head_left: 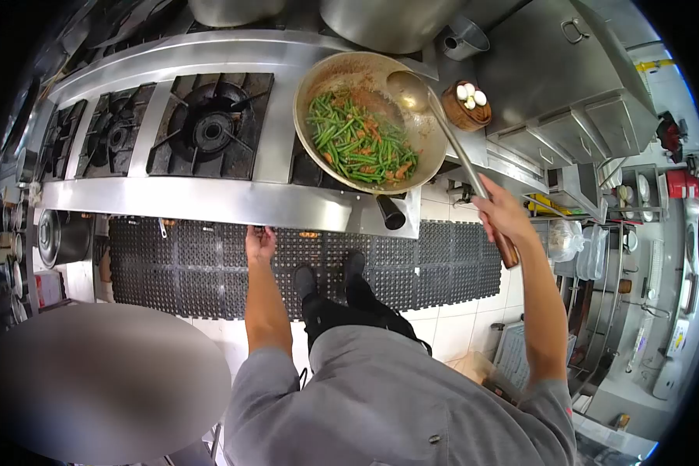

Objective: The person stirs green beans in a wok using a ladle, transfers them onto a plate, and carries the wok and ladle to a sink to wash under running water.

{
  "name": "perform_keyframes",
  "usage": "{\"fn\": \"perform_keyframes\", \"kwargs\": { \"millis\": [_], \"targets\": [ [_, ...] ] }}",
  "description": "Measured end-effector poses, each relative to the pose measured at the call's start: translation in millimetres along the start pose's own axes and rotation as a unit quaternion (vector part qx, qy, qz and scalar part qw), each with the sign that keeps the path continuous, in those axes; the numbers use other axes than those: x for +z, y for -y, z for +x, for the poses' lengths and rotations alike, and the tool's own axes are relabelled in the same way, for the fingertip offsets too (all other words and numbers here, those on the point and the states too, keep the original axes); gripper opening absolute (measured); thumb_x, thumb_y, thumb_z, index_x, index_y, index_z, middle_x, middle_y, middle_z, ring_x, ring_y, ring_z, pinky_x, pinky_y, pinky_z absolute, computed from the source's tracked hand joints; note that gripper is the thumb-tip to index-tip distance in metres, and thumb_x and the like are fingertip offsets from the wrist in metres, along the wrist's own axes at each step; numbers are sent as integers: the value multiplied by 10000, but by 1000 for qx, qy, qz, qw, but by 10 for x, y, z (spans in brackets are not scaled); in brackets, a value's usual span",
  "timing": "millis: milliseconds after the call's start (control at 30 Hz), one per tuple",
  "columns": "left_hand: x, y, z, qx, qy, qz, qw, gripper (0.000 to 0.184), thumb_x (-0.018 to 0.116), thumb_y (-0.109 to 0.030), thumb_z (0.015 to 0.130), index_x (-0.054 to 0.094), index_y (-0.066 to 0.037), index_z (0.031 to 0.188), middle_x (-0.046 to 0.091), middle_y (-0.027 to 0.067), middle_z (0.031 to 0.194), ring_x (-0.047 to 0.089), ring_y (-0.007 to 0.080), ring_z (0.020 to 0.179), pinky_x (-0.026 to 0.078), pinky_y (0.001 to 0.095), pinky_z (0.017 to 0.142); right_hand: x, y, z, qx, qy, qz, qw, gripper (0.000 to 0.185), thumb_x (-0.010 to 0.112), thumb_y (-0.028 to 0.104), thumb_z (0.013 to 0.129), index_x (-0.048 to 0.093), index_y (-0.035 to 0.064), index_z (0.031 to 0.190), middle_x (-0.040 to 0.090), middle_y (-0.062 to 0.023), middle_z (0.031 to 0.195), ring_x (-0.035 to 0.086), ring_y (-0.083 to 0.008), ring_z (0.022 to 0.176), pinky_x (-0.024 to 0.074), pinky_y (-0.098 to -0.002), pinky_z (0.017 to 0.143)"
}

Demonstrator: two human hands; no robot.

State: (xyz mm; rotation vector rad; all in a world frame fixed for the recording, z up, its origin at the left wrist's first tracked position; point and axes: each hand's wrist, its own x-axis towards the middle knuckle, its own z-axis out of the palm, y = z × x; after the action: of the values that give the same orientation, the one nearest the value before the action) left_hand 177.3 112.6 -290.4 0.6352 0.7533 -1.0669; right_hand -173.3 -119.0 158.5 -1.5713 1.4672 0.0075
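Our right hand [506, 213] wraps the ladle [458, 145], its bowl in the pan [430, 146] beside the green beans [356, 141]; we'd sweep low to avoid spills. Our left hand [261, 244] is at the stove's front edge [210, 202]; can't tell if it grips anything.

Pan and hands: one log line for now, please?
left hand: at stove front edge, grip unclear | right hand: gripping ladle | ladle: head inside pan | pan: green beans, on stove
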Motion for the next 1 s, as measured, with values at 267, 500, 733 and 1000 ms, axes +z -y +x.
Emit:
{"fn": "perform_keyframes", "kwargs": {
  "millis": [267,500,733,1000],
  "targets": [
    [-239,59,193,39,3,-7,999,233,481,-249,969,562,-33,1008,594,53,886,551,160,718,506,244,650,271,214,246,-17,119,-48,992,607,512,107,905,254,150,1453,448,-7,582,439,-84,375,387,-253,328],
    [-171,182,119,121,17,19,992,234,516,-290,953,552,-59,952,600,50,840,546,154,677,503,239,637,-78,-34,-197,-276,-87,-531,796,668,557,103,835,310,303,1422,595,-149,689,603,-317,570,493,-431,552],
    [918,1510,-2076,-59,174,173,968,186,555,-202,870,524,-48,970,585,101,790,582,198,683,504,304,638,-450,-215,-784,-200,-126,-582,778,689,578,130,820,308,349,1415,611,-125,739,606,-345,592,504,-453,582],
    [2239,3308,-2591,-256,284,-96,919,487,551,-397,901,454,6,1157,556,201,1111,511,321,1107,398,448,1005,-555,-832,-597,-215,-115,-465,851,669,592,140,826,322,333,1407,648,-142,795,625,-354,695,503,-456,641]
  ]
}}
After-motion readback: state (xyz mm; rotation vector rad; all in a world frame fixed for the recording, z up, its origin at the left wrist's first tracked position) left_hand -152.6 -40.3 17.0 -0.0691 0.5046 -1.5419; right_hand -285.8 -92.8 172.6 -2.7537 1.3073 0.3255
